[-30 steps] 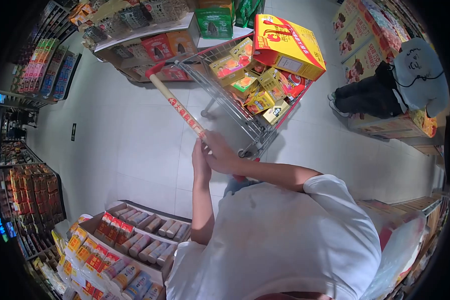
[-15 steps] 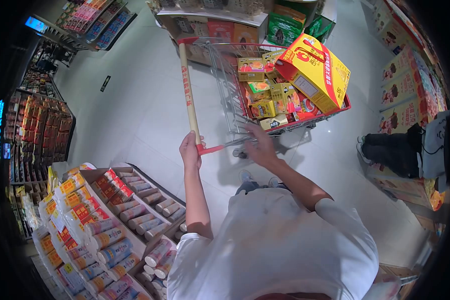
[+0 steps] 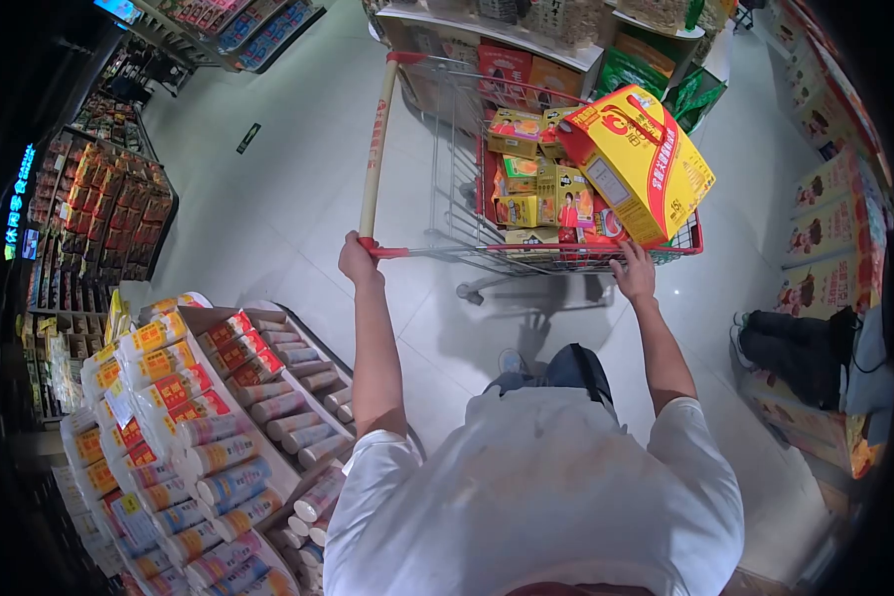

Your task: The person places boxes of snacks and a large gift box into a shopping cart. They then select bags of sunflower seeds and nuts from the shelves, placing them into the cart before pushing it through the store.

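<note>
My left hand (image 3: 359,260) is closed around the near end of the shopping cart's pale handle (image 3: 375,159), by its red corner piece. My right hand (image 3: 636,273) is at the near side of the cart basket (image 3: 693,238), fingers apart, fingertips right at the rim below a big yellow gift box (image 3: 638,164). That box lies tilted on top of the load, its red strap facing up. Under and beside it are several small yellow boxes (image 3: 517,131) and red packages inside the basket.
A slanted display of canisters and packets (image 3: 219,447) stands at the lower left. Shelves with green and red bags (image 3: 507,70) border the cart's far side. On the right, a person in dark trousers (image 3: 800,338) is beside stacked cartons (image 3: 815,238).
My right hand has moved right, from near the handle to the basket's side by the yellow gift box. My left hand stays on the handle end; the cart's angle in view has shifted slightly.
</note>
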A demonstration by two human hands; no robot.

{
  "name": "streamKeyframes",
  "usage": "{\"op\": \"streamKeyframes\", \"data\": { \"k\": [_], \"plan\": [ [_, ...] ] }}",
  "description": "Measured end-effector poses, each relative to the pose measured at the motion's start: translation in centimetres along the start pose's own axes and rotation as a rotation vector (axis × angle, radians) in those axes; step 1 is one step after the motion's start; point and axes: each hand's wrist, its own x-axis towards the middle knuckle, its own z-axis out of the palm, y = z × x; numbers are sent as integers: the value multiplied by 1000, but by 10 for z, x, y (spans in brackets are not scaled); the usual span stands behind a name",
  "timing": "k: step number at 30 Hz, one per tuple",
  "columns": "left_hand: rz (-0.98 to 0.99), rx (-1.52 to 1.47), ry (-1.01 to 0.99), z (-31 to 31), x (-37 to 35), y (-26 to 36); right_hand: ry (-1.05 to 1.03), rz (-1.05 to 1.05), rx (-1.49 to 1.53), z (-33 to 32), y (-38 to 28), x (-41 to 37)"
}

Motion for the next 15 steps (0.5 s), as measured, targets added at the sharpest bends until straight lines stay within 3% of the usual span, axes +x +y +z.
{"op": "streamKeyframes", "data": {
  "k": [2,5,6,7,8,13,15],
  "plan": [
    [63,-136,49,7,-16,-19,8,-21,14,14,5,14],
    [88,-26,83,27,-37,-72,125,-83,5,36,11,20],
    [163,124,32,49,-52,-114,105,-61,17,33,14,16],
    [134,235,-145,50,-44,-135,86,-54,33,30,18,14],
    [249,294,-63,66,-64,-141,67,-46,49,27,20,12],
    [119,193,45,84,-76,-120,78,-222,113,12,19,-10],
    [143,117,15,74,-37,-125,56,-270,207,9,13,-9]
  ]
}}
